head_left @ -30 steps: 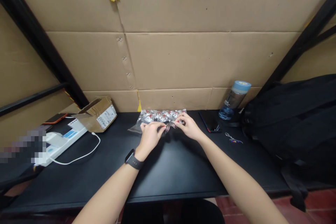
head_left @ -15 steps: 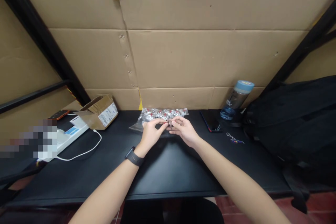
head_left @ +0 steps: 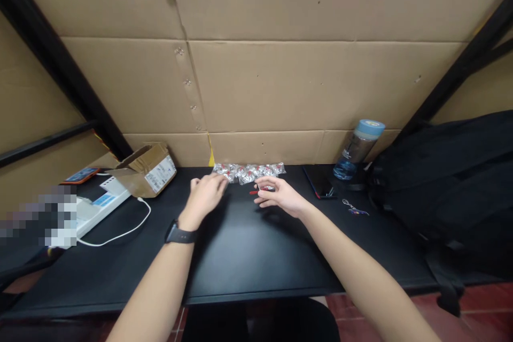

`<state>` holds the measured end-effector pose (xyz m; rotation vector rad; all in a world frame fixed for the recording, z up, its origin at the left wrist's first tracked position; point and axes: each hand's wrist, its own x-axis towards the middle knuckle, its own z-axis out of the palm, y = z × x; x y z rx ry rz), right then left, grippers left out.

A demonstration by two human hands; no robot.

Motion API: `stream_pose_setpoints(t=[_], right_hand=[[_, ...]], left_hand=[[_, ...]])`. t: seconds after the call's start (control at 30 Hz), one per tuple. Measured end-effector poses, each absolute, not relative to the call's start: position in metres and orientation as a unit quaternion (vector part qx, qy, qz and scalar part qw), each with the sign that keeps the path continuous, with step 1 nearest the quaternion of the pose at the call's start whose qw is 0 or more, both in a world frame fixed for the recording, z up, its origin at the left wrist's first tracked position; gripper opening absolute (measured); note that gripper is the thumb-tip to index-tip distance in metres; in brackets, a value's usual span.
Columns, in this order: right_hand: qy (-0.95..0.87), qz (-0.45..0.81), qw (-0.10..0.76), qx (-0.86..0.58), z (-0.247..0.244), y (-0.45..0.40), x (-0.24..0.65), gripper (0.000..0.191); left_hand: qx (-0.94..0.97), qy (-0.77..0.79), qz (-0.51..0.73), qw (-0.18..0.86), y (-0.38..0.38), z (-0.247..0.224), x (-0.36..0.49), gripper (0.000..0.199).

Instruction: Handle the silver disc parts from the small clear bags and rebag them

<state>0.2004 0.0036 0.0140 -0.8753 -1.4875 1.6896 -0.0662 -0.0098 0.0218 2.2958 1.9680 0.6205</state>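
Note:
My right hand (head_left: pixel 280 196) is closed, thumb against fingers, on a small item with a red cord (head_left: pixel 253 192). The cord's end pokes out to the left of my fingertips; most of the item is hidden by the fingers. To the left, my left hand (head_left: pixel 205 197), with a dark watch (head_left: pixel 180 233) on the wrist, hovers palm down over the black tabletop. Its fingers are bent and apart, close to the left end of a row of shiny clear plastic packets (head_left: pixel 246 172) with red bits inside. Whatever lies under that palm is hidden.
An opened cardboard box (head_left: pixel 150 173) and a white power strip (head_left: pixel 108 204) with a white cable (head_left: pixel 120 239) are on the left. On the right stand a blue-capped bottle (head_left: pixel 355 152) and a black backpack (head_left: pixel 449 187), near a phone (head_left: pixel 318 181) and a small charm (head_left: pixel 355 208).
My left hand has let go of the small item and moved left, away from my right hand. My right hand stays in nearly the same place, the item in its fingers.

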Motion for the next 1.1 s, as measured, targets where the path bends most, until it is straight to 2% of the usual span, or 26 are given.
stream_pose_setpoints(t=[0.03, 0.23, 0.43, 0.57, 0.7, 0.83, 0.97, 1.1], right_hand=[[-0.597, 0.628, 0.353, -0.354, 0.015, 0.005, 0.203, 0.047], [-0.731, 0.483, 0.291, -0.385, 0.017, 0.015, 0.219, 0.046], [-0.833, 0.336, 0.202, -0.391, 0.028, 0.01, 0.231, 0.036], [-0.859, 0.234, 0.184, -0.416, 0.031, 0.01, 0.238, 0.024], [-0.875, 0.193, 0.161, -0.413, 0.031, 0.015, 0.24, 0.023], [-0.89, 0.167, 0.145, -0.398, 0.03, 0.014, 0.238, 0.018], [-0.89, 0.182, 0.119, -0.4, 0.023, 0.01, 0.23, 0.024], [-0.877, 0.166, 0.136, -0.43, 0.009, 0.011, 0.217, 0.032]], left_hand=[[0.74, 0.648, 0.181, 0.026, -0.006, 0.02, -0.08, 0.029], [0.769, 0.629, 0.063, 0.098, 0.003, 0.005, -0.118, 0.043], [0.83, 0.547, 0.048, 0.096, -0.014, 0.004, -0.07, 0.034], [0.87, 0.48, 0.053, 0.097, -0.03, 0.002, -0.035, 0.039], [0.882, 0.462, 0.043, 0.087, -0.04, 0.0, -0.02, 0.045], [0.887, 0.449, 0.032, 0.1, -0.046, 0.006, -0.02, 0.043], [0.889, 0.446, 0.025, 0.104, -0.049, 0.008, -0.021, 0.044], [0.891, 0.44, 0.022, 0.11, -0.051, 0.007, -0.019, 0.044]])
